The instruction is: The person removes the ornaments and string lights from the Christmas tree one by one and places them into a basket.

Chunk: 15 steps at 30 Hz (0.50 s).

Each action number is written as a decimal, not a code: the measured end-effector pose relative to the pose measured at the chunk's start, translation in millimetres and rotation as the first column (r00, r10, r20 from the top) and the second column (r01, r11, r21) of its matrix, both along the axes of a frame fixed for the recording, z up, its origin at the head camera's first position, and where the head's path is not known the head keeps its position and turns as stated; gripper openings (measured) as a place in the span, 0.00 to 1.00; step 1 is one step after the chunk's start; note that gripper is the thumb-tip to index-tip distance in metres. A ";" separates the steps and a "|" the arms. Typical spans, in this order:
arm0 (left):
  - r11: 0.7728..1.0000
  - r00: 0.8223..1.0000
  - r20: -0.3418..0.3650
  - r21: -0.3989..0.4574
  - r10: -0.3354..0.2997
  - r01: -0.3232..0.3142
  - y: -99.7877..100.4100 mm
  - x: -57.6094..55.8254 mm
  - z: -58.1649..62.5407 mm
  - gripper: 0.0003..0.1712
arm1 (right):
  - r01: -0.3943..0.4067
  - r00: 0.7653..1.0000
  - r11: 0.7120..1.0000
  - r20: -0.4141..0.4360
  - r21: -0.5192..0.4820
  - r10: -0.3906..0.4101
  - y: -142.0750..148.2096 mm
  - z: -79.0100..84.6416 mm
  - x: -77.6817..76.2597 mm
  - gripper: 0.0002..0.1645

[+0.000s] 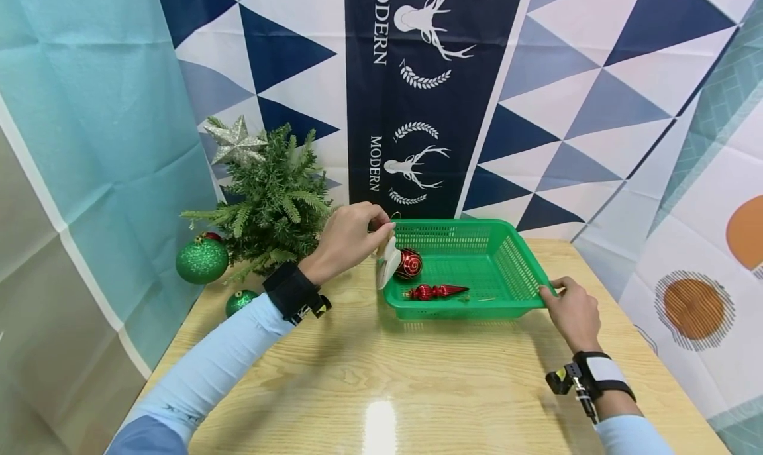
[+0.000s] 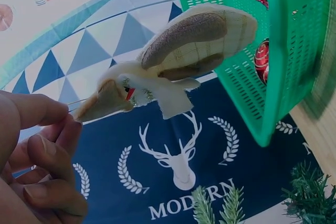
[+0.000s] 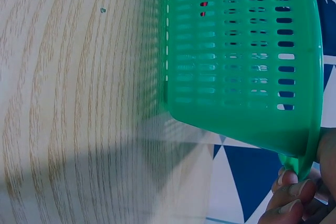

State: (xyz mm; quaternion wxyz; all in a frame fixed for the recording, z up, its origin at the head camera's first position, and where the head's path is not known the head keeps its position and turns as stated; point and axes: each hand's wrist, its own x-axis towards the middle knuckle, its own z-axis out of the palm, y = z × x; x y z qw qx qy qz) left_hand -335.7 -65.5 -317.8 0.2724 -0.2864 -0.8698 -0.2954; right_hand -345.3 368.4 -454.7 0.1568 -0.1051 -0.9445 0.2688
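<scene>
My left hand [image 1: 354,235] pinches the hanging loop of a cream-and-brown fabric ornament [image 2: 173,56] between thumb and fingertips. The ornament has a pointed hat, a white scarf and a small red nose. In the head view this ornament [image 1: 389,264] dangles at the left rim of a green plastic basket [image 1: 459,304]. At the basket's right front corner, my right hand [image 1: 573,314] grips the rim, thumb on top and fingers curled underneath. Inside the basket lie a red patterned ball [image 1: 408,264] and a red spindle-shaped ornament [image 1: 435,292].
Left of the basket stands a small artificial Christmas tree [image 1: 271,197] topped with a silver star [image 1: 236,142]. A green glittery ball [image 1: 202,260] hangs from its left side, and another green ball [image 1: 240,303] is lower down. Printed cloth [image 1: 423,97] rises behind the wooden table [image 1: 453,375].
</scene>
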 end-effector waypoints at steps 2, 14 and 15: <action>1.000 1.000 0.002 -0.003 0.000 0.000 1.1 -2.0 -0.2 0.07 | -0.001 1.000 1.000 -0.001 0.000 0.001 -0.1 -0.1 0.1 0.26; 0.999 1.000 -0.003 -0.032 0.030 -0.030 6.7 -12.7 -3.6 0.08 | -0.004 1.000 1.000 -0.009 -0.004 0.004 -2.3 1.4 2.6 0.25; 0.999 0.999 -0.005 -0.035 0.031 -0.032 7.0 -13.2 -4.2 0.08 | -0.005 1.000 1.000 -0.008 -0.004 0.005 -2.5 1.3 2.8 0.25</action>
